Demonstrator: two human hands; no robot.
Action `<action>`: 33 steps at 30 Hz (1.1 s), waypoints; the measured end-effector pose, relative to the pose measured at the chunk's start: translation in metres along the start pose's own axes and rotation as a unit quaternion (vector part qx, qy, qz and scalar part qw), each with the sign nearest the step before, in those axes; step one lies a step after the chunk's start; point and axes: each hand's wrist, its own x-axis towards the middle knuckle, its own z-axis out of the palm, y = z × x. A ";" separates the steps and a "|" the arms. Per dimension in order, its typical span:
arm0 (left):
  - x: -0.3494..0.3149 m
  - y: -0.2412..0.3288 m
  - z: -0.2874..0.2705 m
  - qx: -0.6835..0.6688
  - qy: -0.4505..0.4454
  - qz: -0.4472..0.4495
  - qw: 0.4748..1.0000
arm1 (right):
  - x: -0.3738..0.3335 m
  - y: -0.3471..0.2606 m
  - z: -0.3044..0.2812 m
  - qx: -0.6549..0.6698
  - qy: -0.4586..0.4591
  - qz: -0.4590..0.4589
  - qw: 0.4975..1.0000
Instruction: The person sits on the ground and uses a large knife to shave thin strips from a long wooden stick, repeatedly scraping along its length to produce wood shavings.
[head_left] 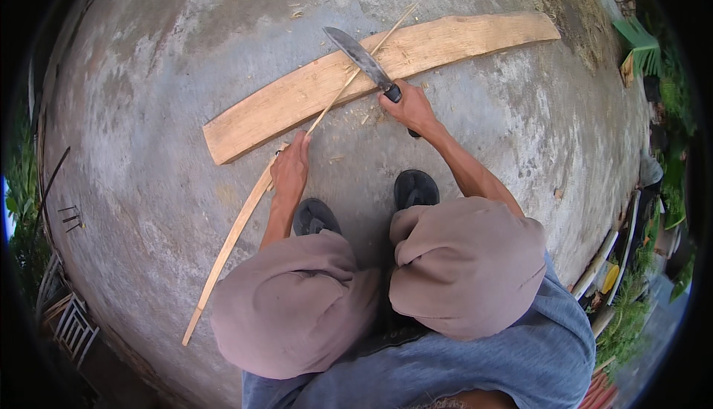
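Observation:
My left hand (pixel 292 164) is closed around a long, pale bamboo strip (pixel 236 227). Its broader part trails toward the lower left, while the thinner part runs up and right across a thick wooden plank (pixel 460 44). In my right hand (pixel 411 108) is the black handle of a large knife (pixel 356 53). The broad dark blade points up and left over the plank, crossing the thin part of the strip. Whether the edge touches the strip or the wood I cannot tell. The plank lies on the concrete in front of my feet.
Small wood shavings (pixel 364 119) are scattered around the plank on the concrete floor (pixel 148 112). My feet, in dark sandals (pixel 416 188), are just behind it. Green plants (pixel 639 41) border the right edge. A pale slatted frame (pixel 74 329) stands at the lower left.

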 end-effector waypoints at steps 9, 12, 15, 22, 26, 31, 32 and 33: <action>-0.001 -0.003 0.002 -0.005 -0.008 0.001 1.000 | -0.008 -0.013 -0.007 0.135 -0.059 0.076 0.986; 0.001 0.000 0.003 -0.004 -0.003 0.011 1.000 | -0.010 -0.008 -0.013 0.099 -0.106 0.072 0.987; -0.004 -0.001 0.000 0.009 -0.004 -0.001 1.000 | -0.013 -0.019 -0.021 0.060 -0.135 0.059 0.987; -0.004 -0.002 0.009 0.004 0.031 0.027 0.999 | -0.016 -0.022 -0.031 0.037 -0.171 0.072 0.982; -0.013 -0.002 0.000 0.007 0.026 0.006 1.000 | -0.016 -0.026 -0.016 0.098 -0.110 0.088 0.985; -0.008 -0.004 0.010 0.011 0.025 -0.002 1.000 | -0.014 -0.020 -0.027 0.034 -0.116 0.062 0.991; -0.008 -0.006 0.012 0.005 0.030 -0.002 1.000 | -0.013 -0.014 -0.025 0.042 -0.125 0.069 0.989; -0.008 -0.006 0.012 0.008 0.031 0.002 0.999 | -0.014 -0.009 -0.023 0.051 -0.134 0.077 0.987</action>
